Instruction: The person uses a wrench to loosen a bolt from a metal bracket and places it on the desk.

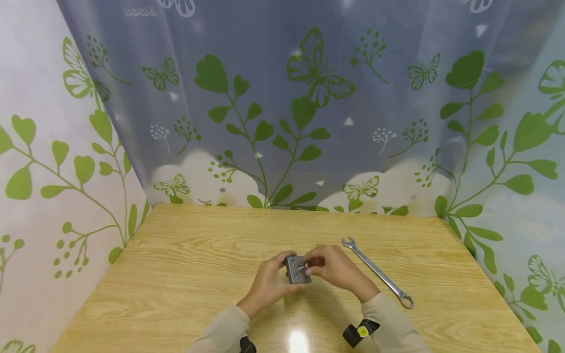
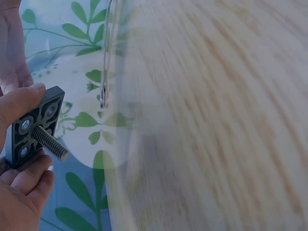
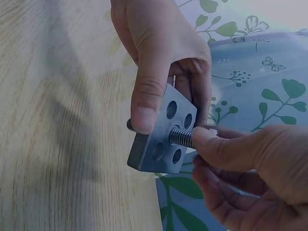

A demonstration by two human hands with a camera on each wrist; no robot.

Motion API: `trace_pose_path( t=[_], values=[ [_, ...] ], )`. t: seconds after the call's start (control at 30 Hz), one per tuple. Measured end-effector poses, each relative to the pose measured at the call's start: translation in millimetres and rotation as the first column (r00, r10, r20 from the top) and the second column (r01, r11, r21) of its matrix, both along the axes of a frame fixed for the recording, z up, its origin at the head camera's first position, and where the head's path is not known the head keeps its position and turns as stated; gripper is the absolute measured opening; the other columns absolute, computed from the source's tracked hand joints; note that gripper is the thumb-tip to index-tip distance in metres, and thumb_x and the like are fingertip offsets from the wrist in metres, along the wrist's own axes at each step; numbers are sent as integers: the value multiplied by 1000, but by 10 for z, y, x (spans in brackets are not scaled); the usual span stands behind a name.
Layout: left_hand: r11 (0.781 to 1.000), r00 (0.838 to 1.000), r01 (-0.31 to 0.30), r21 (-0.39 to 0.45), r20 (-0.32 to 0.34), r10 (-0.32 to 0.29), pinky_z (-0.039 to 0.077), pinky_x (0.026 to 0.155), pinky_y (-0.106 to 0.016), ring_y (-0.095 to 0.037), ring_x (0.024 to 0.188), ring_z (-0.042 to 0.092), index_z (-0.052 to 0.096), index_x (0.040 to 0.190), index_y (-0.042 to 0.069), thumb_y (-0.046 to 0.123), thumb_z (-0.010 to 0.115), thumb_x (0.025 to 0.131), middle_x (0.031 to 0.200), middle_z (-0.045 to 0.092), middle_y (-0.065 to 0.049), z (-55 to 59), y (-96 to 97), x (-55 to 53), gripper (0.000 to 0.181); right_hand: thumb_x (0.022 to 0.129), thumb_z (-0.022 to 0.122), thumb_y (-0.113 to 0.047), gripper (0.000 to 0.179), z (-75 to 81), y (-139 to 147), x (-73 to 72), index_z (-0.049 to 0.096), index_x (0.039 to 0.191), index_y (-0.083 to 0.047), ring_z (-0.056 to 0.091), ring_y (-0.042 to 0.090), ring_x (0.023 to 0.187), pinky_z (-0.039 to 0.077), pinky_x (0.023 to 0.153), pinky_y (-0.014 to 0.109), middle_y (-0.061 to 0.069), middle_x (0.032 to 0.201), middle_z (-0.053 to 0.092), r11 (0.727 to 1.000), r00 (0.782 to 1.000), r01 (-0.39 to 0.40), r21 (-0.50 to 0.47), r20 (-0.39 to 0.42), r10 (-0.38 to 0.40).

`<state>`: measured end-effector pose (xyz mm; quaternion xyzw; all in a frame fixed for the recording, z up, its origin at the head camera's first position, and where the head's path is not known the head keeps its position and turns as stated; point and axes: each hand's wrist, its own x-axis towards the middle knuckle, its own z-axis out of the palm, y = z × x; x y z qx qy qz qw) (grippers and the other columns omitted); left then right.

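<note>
Above the wooden table, my left hand (image 1: 268, 282) grips a small square grey plate (image 3: 162, 137) by its edges, thumb on one side and fingers on the other. The plate has round holes near its corners. A threaded bolt (image 2: 50, 143) goes through its middle and sticks out of both faces. With thumb and fingers, my right hand (image 1: 336, 267) pinches the end of the bolt on the face turned toward it. Those fingertips hide that end, though a bit of shiny metal shows beside the thumb in the right wrist view.
A long combination wrench (image 1: 379, 272) lies slantwise on the table (image 1: 198, 245), just right of my right hand. Its open end points away. Patterned curtains with green leaves and butterflies (image 1: 320, 73) stand behind the table and at both sides.
</note>
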<state>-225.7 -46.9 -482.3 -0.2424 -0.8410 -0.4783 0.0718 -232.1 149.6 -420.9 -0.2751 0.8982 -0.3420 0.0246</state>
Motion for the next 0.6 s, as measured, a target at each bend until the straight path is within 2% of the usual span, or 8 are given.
trace_pose_path(
  t=[0.13,0.37,0.47,0.6],
  values=[
    [1000,1000,2,-4,4,-2,51,97,-40,-26,114,61,55,128,1,14,87,69,123,64,-13,17,6,0,69,81,73,-1,24,21,31,-6,75,102,-12,59,10,81,53,69,23,-2,93,66,999,999,-43,-27,-17,42],
    [1000,1000,3,-12,-4,-3,51,96,-41,-27,113,62,55,128,1,13,87,68,123,64,-13,42,19,2,69,81,72,1,25,17,44,-13,75,103,-12,59,11,81,53,70,24,-2,93,65,998,999,-48,-29,-15,48],
    [1000,1000,-4,-12,-6,4,52,95,-41,-27,112,62,55,127,1,12,88,67,122,65,-13,37,20,10,69,82,74,-5,28,1,43,-14,72,109,-9,59,12,80,52,70,25,-1,93,66,999,999,-44,5,-4,44],
    [1000,1000,-5,-9,-9,5,51,96,-39,-27,113,62,55,127,0,12,88,67,122,64,-15,22,20,19,70,86,73,-24,35,-19,41,-4,68,113,-4,60,14,79,52,67,28,3,91,68,999,999,-21,42,32,19]
  ],
)
